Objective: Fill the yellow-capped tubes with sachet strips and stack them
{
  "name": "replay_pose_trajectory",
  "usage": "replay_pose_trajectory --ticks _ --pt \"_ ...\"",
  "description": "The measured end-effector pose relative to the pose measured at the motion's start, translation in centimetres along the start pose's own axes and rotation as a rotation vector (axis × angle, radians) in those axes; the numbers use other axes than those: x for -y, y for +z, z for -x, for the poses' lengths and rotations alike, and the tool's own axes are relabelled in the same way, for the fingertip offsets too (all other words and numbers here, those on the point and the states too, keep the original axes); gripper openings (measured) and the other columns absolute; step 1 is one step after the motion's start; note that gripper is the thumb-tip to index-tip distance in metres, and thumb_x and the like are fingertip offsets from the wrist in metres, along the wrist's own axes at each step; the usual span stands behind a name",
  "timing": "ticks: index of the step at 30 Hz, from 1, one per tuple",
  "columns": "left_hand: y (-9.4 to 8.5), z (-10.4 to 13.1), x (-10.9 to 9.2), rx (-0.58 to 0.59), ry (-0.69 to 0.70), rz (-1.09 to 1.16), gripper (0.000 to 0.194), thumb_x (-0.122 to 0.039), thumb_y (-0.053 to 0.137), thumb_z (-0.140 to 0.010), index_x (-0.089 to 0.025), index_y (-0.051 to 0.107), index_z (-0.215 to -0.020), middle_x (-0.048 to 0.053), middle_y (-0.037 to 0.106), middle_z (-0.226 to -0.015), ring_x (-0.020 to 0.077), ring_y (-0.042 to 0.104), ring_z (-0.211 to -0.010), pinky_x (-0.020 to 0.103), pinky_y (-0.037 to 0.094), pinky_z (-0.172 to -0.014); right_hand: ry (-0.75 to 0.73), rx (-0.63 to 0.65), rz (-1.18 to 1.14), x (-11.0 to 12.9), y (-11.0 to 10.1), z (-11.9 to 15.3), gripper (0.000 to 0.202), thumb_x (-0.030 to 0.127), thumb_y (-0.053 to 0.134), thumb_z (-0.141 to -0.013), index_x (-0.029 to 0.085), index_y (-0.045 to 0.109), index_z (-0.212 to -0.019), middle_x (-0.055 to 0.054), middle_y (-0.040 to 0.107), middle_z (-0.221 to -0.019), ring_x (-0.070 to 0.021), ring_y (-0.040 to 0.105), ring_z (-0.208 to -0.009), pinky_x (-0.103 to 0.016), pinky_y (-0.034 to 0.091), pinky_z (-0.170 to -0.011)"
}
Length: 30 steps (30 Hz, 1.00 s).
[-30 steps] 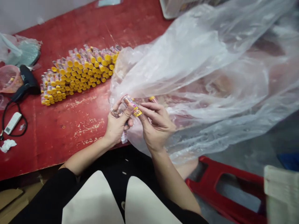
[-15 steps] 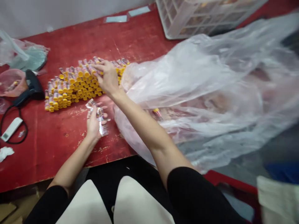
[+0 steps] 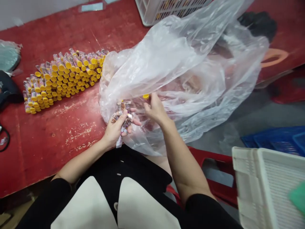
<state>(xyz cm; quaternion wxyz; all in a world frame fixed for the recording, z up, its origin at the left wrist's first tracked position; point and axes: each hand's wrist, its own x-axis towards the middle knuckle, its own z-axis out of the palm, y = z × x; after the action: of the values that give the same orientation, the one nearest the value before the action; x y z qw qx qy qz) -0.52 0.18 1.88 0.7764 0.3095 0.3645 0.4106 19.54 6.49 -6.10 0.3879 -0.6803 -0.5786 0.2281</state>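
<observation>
Several small printed wrappers (image 3: pixel 124 107) are held in my left hand (image 3: pixel 116 125), thumb on top, at the near edge of a big clear plastic bag (image 3: pixel 164 60). My right hand (image 3: pixel 156 109) is at the bag's opening, fingers pointing away from me, beside a yellow-capped tube (image 3: pixel 145 96). The fingertips are partly hidden, so I cannot make out whether they grip it. To the left, a stacked pile of yellow-capped tubes (image 3: pixel 64 78) lies on the red table (image 3: pixel 78 124), caps facing me.
A white crate (image 3: pixel 145 14) stands behind the bag. A dark device (image 3: pixel 8 89) lies at the left edge. An orange ring (image 3: pixel 275 57) is at the right. Nearer me on the right are a pale crate (image 3: pixel 247 171), blue baskets (image 3: pixel 276 140) and a red chair (image 3: pixel 214 156).
My right hand has left the pile and moved right and nearer, to the bag's opening. My left hand, still holding the wrappers, has moved right to the bag's edge. The view has shifted right.
</observation>
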Motion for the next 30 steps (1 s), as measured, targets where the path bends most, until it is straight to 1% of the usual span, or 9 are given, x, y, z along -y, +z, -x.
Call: replay_pose_trajectory --ticks 3,5,9,13,17,20,24,27,30 --pt "0.7 -0.5 1.2 -0.007 0.038 -0.071 0.05 -0.059 0.074 -0.084 -0.013 0.071 -0.104 0.006 0.074 -0.07 0.007 0.05 -0.043 0.018 0.026 -0.038 0.063 0.072 -0.45 3.1 -1.3 3.8 0.028 0.048 0.064 -0.088 0.022 0.06 -0.097 0.002 0.055 -0.071 -0.0148 0.053 -0.06 -0.031 0.049 -0.059" --pt "0.9 -0.5 1.8 0.0 0.043 -0.142 0.047 -0.059 0.073 -0.084 -0.013 0.068 -0.092 0.006 0.073 -0.069 0.0065 0.05 -0.043 0.018 0.027 -0.038 0.087 0.182 -0.651 4.9 -2.4 5.7 0.04 0.06 0.073 -0.082 0.022 0.063 -0.092 0.005 0.053 -0.062 -0.0114 0.049 -0.051 -0.026 0.042 -0.049" --pt "0.7 -0.4 2.0 -0.023 0.053 -0.291 0.039 -0.052 0.075 -0.086 -0.014 0.069 -0.094 0.003 0.071 -0.064 0.0045 0.044 -0.039 0.018 0.027 -0.041 -0.014 0.201 -0.616 6.6 -4.5 5.6 0.042 0.054 0.088 -0.068 0.019 0.067 -0.078 0.002 0.063 -0.069 -0.0108 0.056 -0.06 -0.025 0.046 -0.055" --pt "0.8 -0.6 1.6 -0.117 0.159 -0.293 0.034 -0.043 0.084 -0.079 -0.015 0.074 -0.095 -0.001 0.067 -0.06 0.0029 0.039 -0.041 0.018 0.025 -0.042 -0.066 0.292 -0.496 6.7 -5.7 4.7 0.035 0.048 0.088 -0.071 0.017 0.071 -0.079 0.001 0.066 -0.07 -0.0108 0.058 -0.063 -0.025 0.049 -0.059" --pt "2.0 -0.8 1.5 -0.261 0.181 -0.138 0.038 -0.046 0.085 -0.077 -0.014 0.065 -0.071 -0.004 0.058 -0.059 0.001 0.035 -0.041 0.017 0.024 -0.041 0.02 0.158 -0.658 6.9 -4.7 6.3 0.049 0.046 0.092 -0.065 0.019 0.073 -0.101 -0.001 0.073 -0.083 -0.0102 0.062 -0.062 -0.024 0.053 -0.057" --pt "2.9 -0.8 1.5 -0.29 0.111 -0.016 0.045 -0.043 0.09 -0.072 -0.015 0.056 -0.063 -0.009 0.043 -0.051 0.0001 0.031 -0.04 0.016 0.021 -0.038 0.063 0.074 -0.725 6.9 -3.2 7.4 0.044 0.051 0.09 -0.068 0.018 0.073 -0.092 0.003 0.065 -0.067 -0.0087 0.055 -0.055 -0.023 0.049 -0.052" --pt "3.3 -0.9 1.0 -0.254 0.01 0.197 0.044 -0.032 0.094 -0.069 -0.016 0.053 -0.071 -0.011 0.039 -0.055 -0.0004 0.034 -0.042 0.011 0.022 -0.037 0.117 0.06 -0.841 6.1 -2.1 7.7 0.045 0.06 0.081 -0.077 0.022 0.068 -0.099 0.006 0.058 -0.067 -0.0063 0.043 -0.048 -0.022 0.041 -0.046" --pt "3.3 -1.0 0.3 -0.258 -0.068 0.318 0.04 -0.026 0.092 -0.072 -0.016 0.054 -0.079 -0.01 0.042 -0.061 -0.0011 0.038 -0.044 0.008 0.022 -0.036 0.078 -0.07 -0.854 5.1 -2.6 8.3 0.045 0.064 0.076 -0.081 0.027 0.065 -0.106 0.002 0.063 -0.086 -0.0111 0.06 -0.07 -0.026 0.055 -0.067" --pt "3.4 -1.0 0.0 -0.285 -0.145 0.362 0.045 -0.028 0.093 -0.07 -0.016 0.05 -0.076 -0.01 0.04 -0.062 -0.0023 0.036 -0.043 0.008 0.021 -0.035 0.005 -0.211 -0.742 4.8 -3.7 9.6 0.04 0.065 0.065 -0.09 0.03 0.066 -0.11 -0.002 0.065 -0.095 -0.0159 0.065 -0.084 -0.032 0.057 -0.083"
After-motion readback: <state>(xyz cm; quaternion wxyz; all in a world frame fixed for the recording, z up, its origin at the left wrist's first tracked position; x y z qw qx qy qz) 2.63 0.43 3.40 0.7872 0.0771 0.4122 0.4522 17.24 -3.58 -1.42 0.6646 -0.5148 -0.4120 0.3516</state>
